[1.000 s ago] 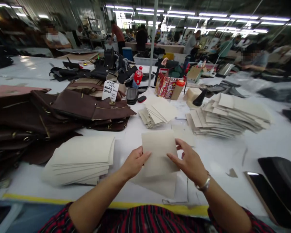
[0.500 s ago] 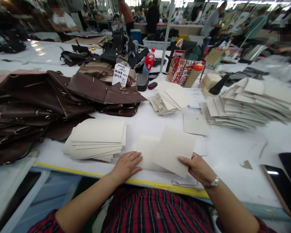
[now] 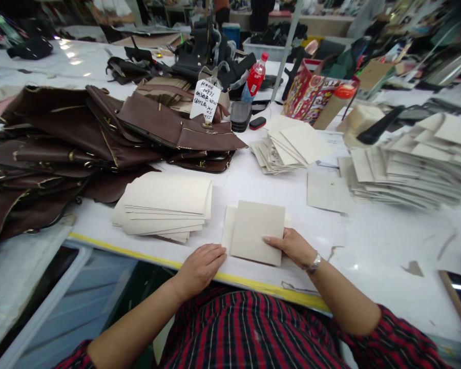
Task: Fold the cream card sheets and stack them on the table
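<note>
From where I stand, the off-white, nearly square cardboard panel (image 3: 257,230) lies between the two hands, left of the right grip (image 3: 297,247) and above the near edge of the white, sheet-covered surface (image 3: 372,241). The right grip is clamped on the panel's right side, thumb on top; its fingers are mostly hidden. The panel's slightly longer axis, as judged, points away from the person. It overlaps a second, paler flat piece (image 3: 227,228), exposed along the left; contact between the two cannot be confirmed. The left hand (image 3: 202,269) grasps nothing visible: fingers extended, tips at the paler piece's near-left corner.
</note>
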{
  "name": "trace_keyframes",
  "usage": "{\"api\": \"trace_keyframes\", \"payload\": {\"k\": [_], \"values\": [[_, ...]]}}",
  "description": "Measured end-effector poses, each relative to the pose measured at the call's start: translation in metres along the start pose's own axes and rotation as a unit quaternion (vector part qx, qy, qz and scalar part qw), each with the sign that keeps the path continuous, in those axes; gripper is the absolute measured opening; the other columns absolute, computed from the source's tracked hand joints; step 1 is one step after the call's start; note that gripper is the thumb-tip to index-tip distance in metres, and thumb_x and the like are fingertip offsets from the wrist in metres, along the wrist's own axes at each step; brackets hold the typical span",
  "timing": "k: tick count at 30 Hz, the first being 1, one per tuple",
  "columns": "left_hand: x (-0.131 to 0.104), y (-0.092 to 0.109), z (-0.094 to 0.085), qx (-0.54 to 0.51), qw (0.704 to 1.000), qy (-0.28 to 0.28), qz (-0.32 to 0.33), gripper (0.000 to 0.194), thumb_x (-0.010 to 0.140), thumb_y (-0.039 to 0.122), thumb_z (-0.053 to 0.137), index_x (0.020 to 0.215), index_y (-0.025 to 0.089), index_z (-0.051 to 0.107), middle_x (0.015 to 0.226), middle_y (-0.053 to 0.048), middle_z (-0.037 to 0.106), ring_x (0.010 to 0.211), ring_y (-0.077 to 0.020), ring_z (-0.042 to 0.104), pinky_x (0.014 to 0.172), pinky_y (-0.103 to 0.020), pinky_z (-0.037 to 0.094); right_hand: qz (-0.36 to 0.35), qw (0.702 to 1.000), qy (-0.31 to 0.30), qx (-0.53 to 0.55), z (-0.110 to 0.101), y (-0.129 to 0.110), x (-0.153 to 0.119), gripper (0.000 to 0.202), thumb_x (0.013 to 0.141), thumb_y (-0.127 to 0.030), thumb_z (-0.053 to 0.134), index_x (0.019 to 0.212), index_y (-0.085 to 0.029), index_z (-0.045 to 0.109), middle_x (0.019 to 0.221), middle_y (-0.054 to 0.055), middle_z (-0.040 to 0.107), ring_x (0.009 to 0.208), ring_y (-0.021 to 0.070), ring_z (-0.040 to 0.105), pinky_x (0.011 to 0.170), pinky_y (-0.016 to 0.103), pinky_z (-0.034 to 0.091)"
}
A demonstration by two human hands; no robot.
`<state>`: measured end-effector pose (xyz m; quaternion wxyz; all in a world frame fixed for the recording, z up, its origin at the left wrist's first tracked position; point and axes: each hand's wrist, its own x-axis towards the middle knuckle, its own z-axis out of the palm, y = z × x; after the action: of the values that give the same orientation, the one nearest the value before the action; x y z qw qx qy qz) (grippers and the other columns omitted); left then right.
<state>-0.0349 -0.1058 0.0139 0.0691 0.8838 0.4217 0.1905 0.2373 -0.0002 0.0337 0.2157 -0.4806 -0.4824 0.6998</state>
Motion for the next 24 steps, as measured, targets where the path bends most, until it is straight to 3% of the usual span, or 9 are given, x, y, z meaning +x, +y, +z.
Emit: {"api": "trace_keyframes", "payload": {"k": [19,24], "values": [[-0.003,-0.001,0.004,-0.003,1.000,0.028,0.007,0.034,0.081,0.012,0.040,0.113,0.016,0.049,0.115,-0.009,0.054,0.110,-0.0199,0.045,0.093,-0.040,0.040,0.023,0.997,0.039,-0.057,0.011,-0.001,0.003,0.036,0.061,-0.037,0.069,0.088,-0.014,0.065,0.095,0.008,0.066,0.087,0.0256,0.061,0.079,0.037,0.050],[-0.003,0.000,0.004,0.001,1.000,0.006,-0.003,0.036,0.082,0.012,0.039,0.117,0.015,0.046,0.118,-0.008,0.052,0.111,-0.0207,0.044,0.094,-0.040,0.037,0.027,0.997,0.045,-0.053,0.013,-0.002,0.003,0.035,0.060,-0.035,0.070,0.087,-0.015,0.064,0.095,0.007,0.066,0.086,0.0254,0.061,0.077,0.037,0.051]]}}
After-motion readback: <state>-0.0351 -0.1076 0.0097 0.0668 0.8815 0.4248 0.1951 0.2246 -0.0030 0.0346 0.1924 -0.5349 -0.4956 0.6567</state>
